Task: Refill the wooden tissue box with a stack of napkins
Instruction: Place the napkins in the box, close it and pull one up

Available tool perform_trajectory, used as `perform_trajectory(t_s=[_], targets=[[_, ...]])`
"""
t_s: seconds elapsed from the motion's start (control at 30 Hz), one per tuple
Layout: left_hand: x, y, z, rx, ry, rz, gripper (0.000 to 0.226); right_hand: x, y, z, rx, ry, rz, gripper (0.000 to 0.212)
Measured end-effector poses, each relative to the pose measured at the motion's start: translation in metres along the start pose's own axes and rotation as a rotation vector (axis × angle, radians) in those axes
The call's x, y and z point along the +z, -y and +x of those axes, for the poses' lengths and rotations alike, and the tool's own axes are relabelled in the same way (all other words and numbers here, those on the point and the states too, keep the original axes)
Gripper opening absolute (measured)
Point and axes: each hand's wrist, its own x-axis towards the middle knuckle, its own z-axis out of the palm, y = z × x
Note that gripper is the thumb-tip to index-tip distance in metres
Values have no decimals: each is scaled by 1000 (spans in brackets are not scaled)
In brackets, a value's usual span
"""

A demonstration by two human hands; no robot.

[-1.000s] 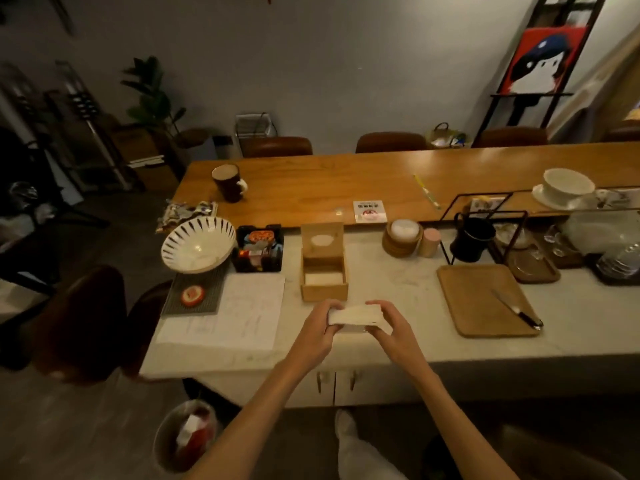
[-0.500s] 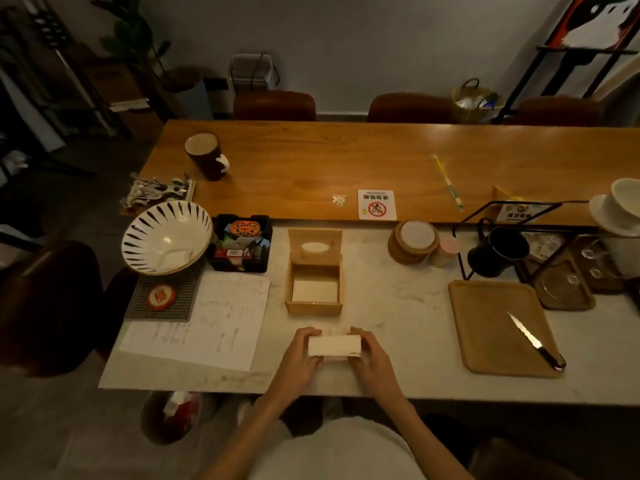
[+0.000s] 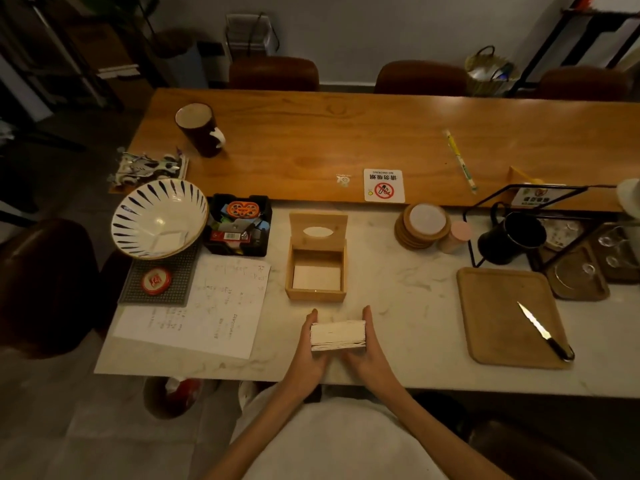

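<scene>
The wooden tissue box (image 3: 316, 293) stands open on the marble counter, its lid with an oval slot tipped up at the back. A few pale napkins lie flat at its bottom. Just in front of the box I hold a thick white stack of napkins (image 3: 338, 335) on edge, pressed between my left hand (image 3: 309, 355) and my right hand (image 3: 372, 351). Both hands clasp the stack's ends a little above the counter near its front edge.
A printed paper sheet (image 3: 204, 306) lies left of my hands. A striped bowl (image 3: 157, 218) and a black tray of small items (image 3: 239, 225) stand behind it. A wooden board (image 3: 509, 317) with a knife (image 3: 545, 332) is at the right, with coasters (image 3: 422, 225) and a black mug (image 3: 509, 239) beyond.
My head has leaned forward over the counter, so the view looks more steeply down. The napkin stack stays held between both hands in front of the box, now turned more on edge.
</scene>
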Motion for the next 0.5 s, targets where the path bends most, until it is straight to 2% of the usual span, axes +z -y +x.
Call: perform_trajectory(t_s=[0.17, 0.37, 0.5], targets=[[4, 4, -2, 43, -56, 5, 75, -7, -1, -2, -63, -41, -105, 85], [-19, 5, 1, 143, -49, 172, 48, -35, -17, 9, -257, -81, -401, 38], [-35, 6, 9, 220, -7, 280, 35, -49, -20, 19, -355, -23, -568, 29]])
